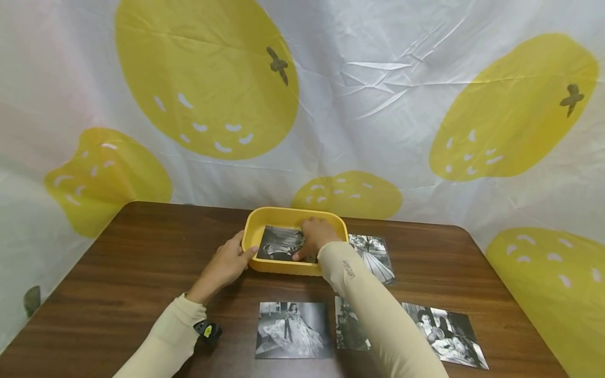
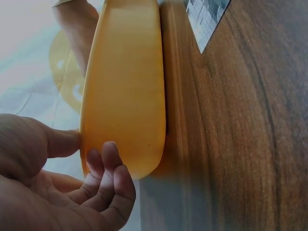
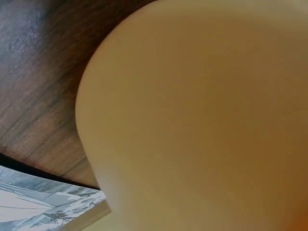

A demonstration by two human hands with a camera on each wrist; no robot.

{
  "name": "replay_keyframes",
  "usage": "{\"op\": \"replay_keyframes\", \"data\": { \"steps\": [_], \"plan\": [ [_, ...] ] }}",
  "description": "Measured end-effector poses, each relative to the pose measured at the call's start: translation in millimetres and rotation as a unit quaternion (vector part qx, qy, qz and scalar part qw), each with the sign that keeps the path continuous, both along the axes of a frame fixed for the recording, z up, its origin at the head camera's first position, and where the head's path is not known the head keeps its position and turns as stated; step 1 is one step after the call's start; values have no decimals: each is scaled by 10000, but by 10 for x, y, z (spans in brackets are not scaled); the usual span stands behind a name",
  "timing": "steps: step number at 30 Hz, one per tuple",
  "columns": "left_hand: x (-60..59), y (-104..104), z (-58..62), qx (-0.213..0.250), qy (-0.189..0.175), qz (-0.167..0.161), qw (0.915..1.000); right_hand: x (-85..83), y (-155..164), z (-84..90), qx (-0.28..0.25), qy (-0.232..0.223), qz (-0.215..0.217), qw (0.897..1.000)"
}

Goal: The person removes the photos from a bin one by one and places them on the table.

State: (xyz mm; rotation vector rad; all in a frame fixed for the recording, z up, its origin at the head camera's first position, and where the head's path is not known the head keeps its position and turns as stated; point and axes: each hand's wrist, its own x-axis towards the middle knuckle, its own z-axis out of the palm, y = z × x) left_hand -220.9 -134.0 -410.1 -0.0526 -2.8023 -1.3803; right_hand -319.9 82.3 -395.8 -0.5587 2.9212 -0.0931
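A yellow plastic tray (image 1: 283, 269) stands near the table's back edge. At its left end my left hand (image 1: 230, 261) grips the rim; in the left wrist view the thumb is at the rim and curled fingers (image 2: 122, 185) lie along the outer wall. Inside the tray lies a black-and-white photograph (image 1: 279, 244). My right hand (image 1: 317, 236) reaches in over its right part, thumb at the near edge and fingers towards the far side. The fingertips are hidden, so I cannot tell whether they pinch it. The tray's blurred wall (image 3: 192, 115) fills most of the right wrist view.
Another photograph (image 1: 375, 257) lies right of the tray. In front are a photograph of a person in a wide gown (image 1: 293, 331), one partly under my right sleeve (image 1: 350, 328), and one further right (image 1: 449, 336). A fruit-printed cloth (image 1: 368, 131) hangs behind the brown table (image 1: 142, 252).
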Motion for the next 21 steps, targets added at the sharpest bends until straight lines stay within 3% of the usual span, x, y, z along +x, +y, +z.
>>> {"op": "replay_keyframes", "data": {
  "steps": [6, 13, 17, 21],
  "plan": [
    [-5, -13, -8, -57, 35, -16, 10000, -47, 35, -8, -537, 209, -109, 9983],
    [-1, -18, 12, -42, -46, -7, 10000, -1, 129, 175, -1081, 548, 132, 9925],
    [11, -13, 18, -41, -102, -11, 9999, 26, 261, 309, -1699, 302, 233, 9847],
    [14, -10, 19, -10, -84, -62, 9999, 55, 468, 446, -2631, -262, 101, 9644]
  ]
}}
